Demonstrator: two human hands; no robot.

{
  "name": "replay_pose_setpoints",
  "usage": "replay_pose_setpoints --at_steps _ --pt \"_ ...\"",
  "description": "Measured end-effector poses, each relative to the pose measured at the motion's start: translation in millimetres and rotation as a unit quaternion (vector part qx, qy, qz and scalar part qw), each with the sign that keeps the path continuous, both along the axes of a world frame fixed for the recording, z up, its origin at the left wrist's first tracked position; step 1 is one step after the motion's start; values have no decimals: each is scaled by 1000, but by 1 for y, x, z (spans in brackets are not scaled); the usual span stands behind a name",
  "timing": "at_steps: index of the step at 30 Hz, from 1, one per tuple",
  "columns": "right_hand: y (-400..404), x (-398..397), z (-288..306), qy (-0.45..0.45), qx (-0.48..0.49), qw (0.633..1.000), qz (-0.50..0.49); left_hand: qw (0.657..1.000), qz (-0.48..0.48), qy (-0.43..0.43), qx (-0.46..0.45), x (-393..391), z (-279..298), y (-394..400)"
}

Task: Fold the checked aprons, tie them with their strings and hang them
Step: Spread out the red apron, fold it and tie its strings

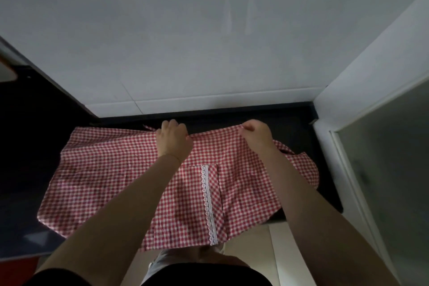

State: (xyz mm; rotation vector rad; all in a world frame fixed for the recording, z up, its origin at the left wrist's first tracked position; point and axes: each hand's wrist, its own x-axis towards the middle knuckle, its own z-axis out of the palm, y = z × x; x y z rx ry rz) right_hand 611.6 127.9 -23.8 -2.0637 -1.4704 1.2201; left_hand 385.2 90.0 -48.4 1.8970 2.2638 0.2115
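Note:
A red-and-white checked apron (99, 183) lies spread across a dark countertop (23, 141), its near part hanging over the front edge. A pocket with a white lace strip (209, 204) sits near its middle. My left hand (173, 140) grips the apron's far edge near the centre, fingers curled into the cloth. My right hand (255, 133) pinches the far edge further right, lifting it slightly. A short piece of string (148, 127) shows just left of my left hand.
A white tiled wall (209, 42) rises right behind the counter. A white wall corner and a frosted glass door (383, 169) close off the right side. Pale floor (250, 262) shows below the counter's front edge.

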Motion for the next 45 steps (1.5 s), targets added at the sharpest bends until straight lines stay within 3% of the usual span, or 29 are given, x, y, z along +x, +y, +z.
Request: replay_pose_setpoints --at_steps 2,5,8,11,14,17,20,22,25,27,29,32,34,35,37,38,39,40,41,43,45 --pt "5 0 14 79 33 996 -32 999 -24 -19 13 -4 6 9" --pt "18 0 37 103 99 988 -57 993 -51 8 -104 -11 13 16" --pt "29 12 49 11 171 978 -119 982 -18 37 -185 -23 8 11" --pt "25 26 49 -178 268 934 -155 976 20 71 -206 -34 6 3" --pt "16 23 36 -330 340 880 -42 981 14 92 -171 -42 11 -4" --pt "4 -2 23 -313 288 880 211 996 -23 56 -71 -43 17 -8" --pt "-5 -34 14 -314 189 843 394 997 -70 25 34 -43 30 -13" --pt "-9 -46 14 -332 164 834 410 994 -101 22 38 -46 44 -18" --pt "-12 -48 25 -333 203 850 355 979 -141 113 -91 -58 60 -29" --pt "-11 -45 32 -330 254 844 339 963 -113 175 -168 -65 66 -40" --pt "-9 -42 38 -321 353 816 326 966 -56 198 -155 -69 71 -52" --pt "-7 -35 40 -343 395 785 333 976 -30 189 -106 -68 76 -59" --pt "-9 -33 49 -392 316 767 396 970 -34 205 -128 -69 79 -53" --pt "-12 -35 56 -421 209 770 431 962 -39 212 -166 -69 87 -54" --pt "-14 -38 64 -427 -136 771 452 906 -95 225 -347 -67 102 -53" --pt "-18 -40 66 -391 -327 739 442 854 -111 196 -469 -66 111 -56" --pt "-20 -42 63 -339 -450 705 431 807 -102 128 -568 -64 119 -57" --pt "-20 -43 57 -292 -493 702 423 783 -82 40 -616 -65 123 -58" --pt "-23 -44 53 -267 -472 728 419 792 -69 -26 -606 -69 117 -59" --pt "-33 -49 39 -260 -326 798 435 868 -82 -32 -488 -70 97 -66" --pt "-49 -56 22 -258 -200 822 466 920 -109 -8 -377 -68 58 -77"
